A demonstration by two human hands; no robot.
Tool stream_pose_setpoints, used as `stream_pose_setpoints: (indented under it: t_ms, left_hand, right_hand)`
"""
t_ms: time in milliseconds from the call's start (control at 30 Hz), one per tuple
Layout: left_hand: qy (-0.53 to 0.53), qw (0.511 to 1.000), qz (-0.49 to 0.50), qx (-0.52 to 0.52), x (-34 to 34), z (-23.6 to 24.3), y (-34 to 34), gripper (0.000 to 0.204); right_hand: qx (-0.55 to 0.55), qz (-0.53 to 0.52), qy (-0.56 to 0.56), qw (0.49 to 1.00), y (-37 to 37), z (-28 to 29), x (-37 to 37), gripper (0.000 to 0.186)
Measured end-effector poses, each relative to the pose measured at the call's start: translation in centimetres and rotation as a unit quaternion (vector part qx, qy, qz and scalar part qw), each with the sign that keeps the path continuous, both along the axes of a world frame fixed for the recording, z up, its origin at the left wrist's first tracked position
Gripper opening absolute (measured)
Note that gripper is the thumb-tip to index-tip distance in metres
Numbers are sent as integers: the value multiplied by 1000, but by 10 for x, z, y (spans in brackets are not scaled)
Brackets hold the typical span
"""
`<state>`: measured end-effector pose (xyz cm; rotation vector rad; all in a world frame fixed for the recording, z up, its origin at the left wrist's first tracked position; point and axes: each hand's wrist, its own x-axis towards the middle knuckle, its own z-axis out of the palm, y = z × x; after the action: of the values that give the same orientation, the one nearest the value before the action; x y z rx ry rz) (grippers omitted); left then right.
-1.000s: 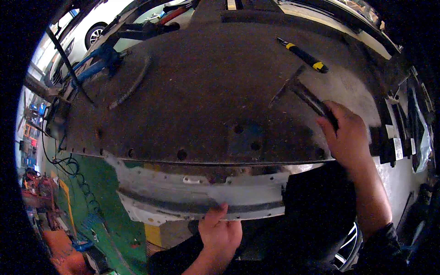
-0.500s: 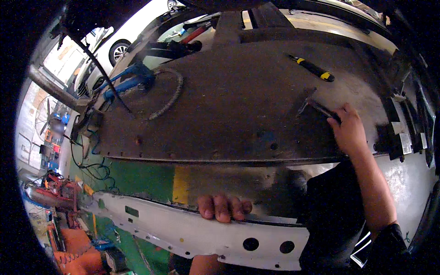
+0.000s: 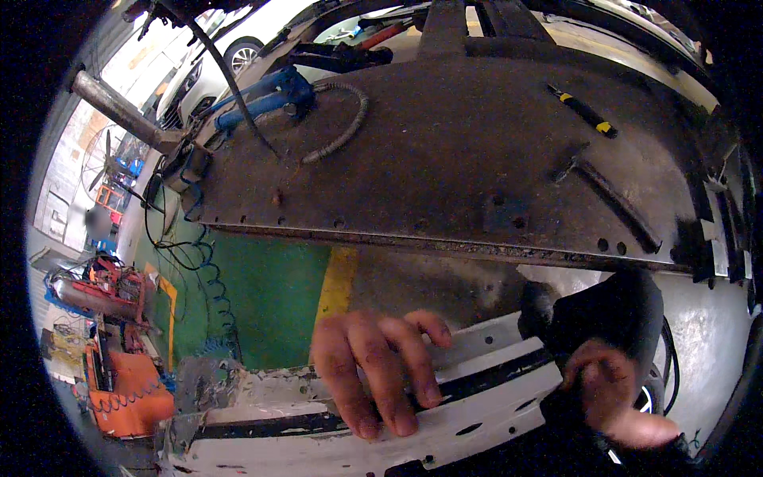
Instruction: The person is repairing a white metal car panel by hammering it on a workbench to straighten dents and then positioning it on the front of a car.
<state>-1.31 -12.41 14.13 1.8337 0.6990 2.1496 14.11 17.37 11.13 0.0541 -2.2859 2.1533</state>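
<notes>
Left hand (image 3: 380, 374) draped over the upper edge of a long white metal panel (image 3: 413, 413), fingers curled down its face, gripping it; the panel runs across the lower view, below the near edge of the counter (image 3: 445, 151); right hand (image 3: 608, 389) closed at the panel's right end, what it holds cannot be told; counter of dark rusted steel, holes along its near edge; yellow-and-black screwdriver (image 3: 582, 110) near its far right corner; blue tool (image 3: 262, 95) at its far left; green floor (image 3: 254, 294) with a yellow line (image 3: 338, 282) beneath.
</notes>
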Motion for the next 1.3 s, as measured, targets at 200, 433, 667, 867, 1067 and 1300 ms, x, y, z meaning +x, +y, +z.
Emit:
stream_pose_setpoints:
  t_ms: [200, 433, 667, 867, 1067, 1300]
  left_hand:
    - [11, 999, 44, -28, -3, -7, -14, 11]
    - [-15, 991, 130, -5, -2, -16, 6, 14]
    - [-331, 898, 281, -72, 19, -30, 50, 46]
    - [-142, 704, 282, -636, 45, -97, 70, 61]
    - [17, 750, -157, -642, 99, 3, 70, 84]
    - [-262, 803, 506, -174, 63, 38, 19, 87]
  right_hand:
    - [-289, 313, -248, 870, -53, 14, 8, 34]
    - [-259, 161, -258, 917, -103, -8, -2, 48]
    - [-432, 108, -179, 877, -99, 25, -39, 44]
    - [-278, -27, -12, 960, -56, 66, -80, 34]
    - [101, 77, 34, 991, 9, 97, -98, 25]
    - [317, 357, 192, 858, -8, 71, -129, 17]
